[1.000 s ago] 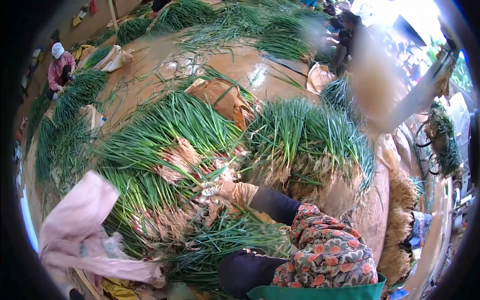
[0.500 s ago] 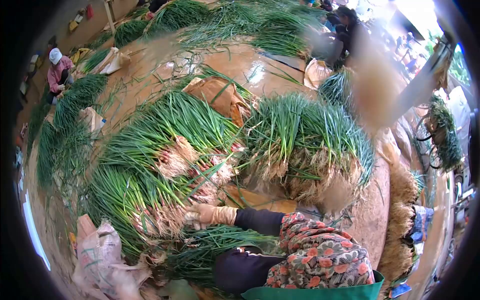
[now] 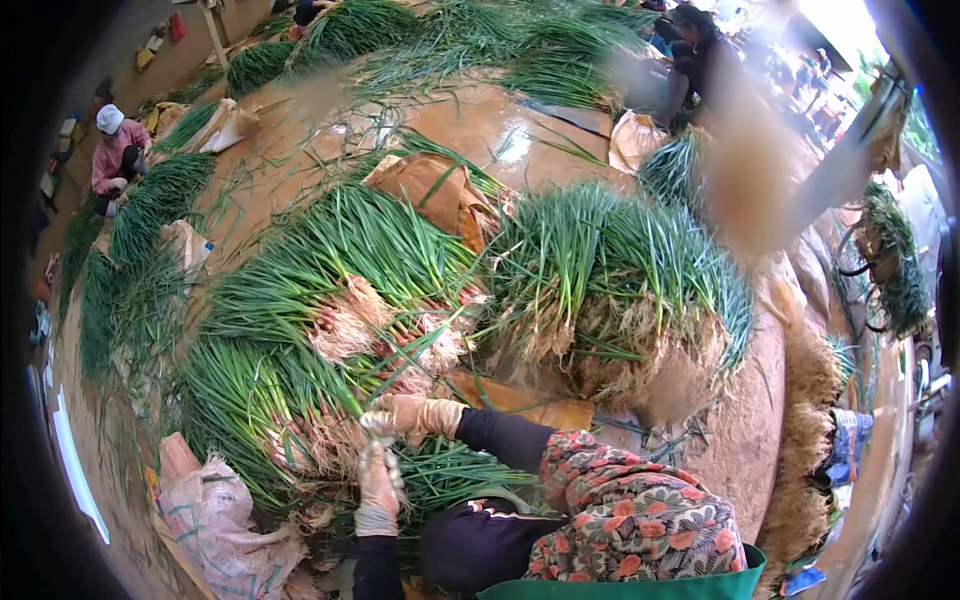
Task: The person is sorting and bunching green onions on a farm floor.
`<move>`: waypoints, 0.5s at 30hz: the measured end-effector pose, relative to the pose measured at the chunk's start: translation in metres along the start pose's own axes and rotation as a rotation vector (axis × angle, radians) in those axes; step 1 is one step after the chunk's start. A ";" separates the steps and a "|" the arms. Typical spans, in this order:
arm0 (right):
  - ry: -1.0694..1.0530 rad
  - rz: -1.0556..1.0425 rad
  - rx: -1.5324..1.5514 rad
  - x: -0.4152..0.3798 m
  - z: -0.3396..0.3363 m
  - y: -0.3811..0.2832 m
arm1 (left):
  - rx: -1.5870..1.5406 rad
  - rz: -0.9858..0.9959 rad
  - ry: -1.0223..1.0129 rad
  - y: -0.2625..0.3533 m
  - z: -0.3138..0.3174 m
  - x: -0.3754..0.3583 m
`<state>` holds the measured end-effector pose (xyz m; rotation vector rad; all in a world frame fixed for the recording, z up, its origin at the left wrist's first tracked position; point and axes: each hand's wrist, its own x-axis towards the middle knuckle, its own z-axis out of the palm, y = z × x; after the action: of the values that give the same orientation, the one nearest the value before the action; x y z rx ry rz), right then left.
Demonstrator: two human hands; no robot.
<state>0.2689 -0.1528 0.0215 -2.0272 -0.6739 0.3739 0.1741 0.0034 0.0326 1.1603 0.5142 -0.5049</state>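
My right hand [image 3: 405,414], in a pale muddy glove, is closed on a few spring onions [image 3: 352,402] whose green leaves show at its fingertips. Just below it, my left hand [image 3: 378,480], gloved too, is closed with its fingers upward, pinching the same spring onions near their roots; its grip is partly hidden. The hands almost touch. Beside them lies a large heap of spring onions [image 3: 270,385], with reddish bulbs and pale roots toward me. More green leaves [image 3: 450,475] lie under my forearms.
A second heap of spring onions [image 3: 610,260] stands roots-down to the right. A printed sack [image 3: 220,520] lies at lower left, a brown sack [image 3: 425,190] behind the heaps. Wet floor [image 3: 480,120] stretches beyond. A person in pink [image 3: 118,155] works at far left, another in dark clothes [image 3: 695,55] at upper right.
My left hand has come in from below to meet the right. My right hand has lifted slightly from the roots at the heap's edge, with spring onions in it.
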 end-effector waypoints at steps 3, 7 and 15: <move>-0.053 0.216 -0.050 0.007 0.026 0.016 | -0.034 -0.039 0.075 -0.022 0.013 0.002; 0.059 0.087 -0.080 -0.003 0.049 0.024 | -0.346 -0.101 0.122 -0.032 0.005 0.010; 0.282 -0.476 0.123 -0.024 0.012 0.022 | -0.679 -0.190 -0.248 -0.011 0.031 -0.019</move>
<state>0.2508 -0.1679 -0.0038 -1.6920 -0.8991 -0.1447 0.1568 -0.0272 0.0462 0.3954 0.5252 -0.5681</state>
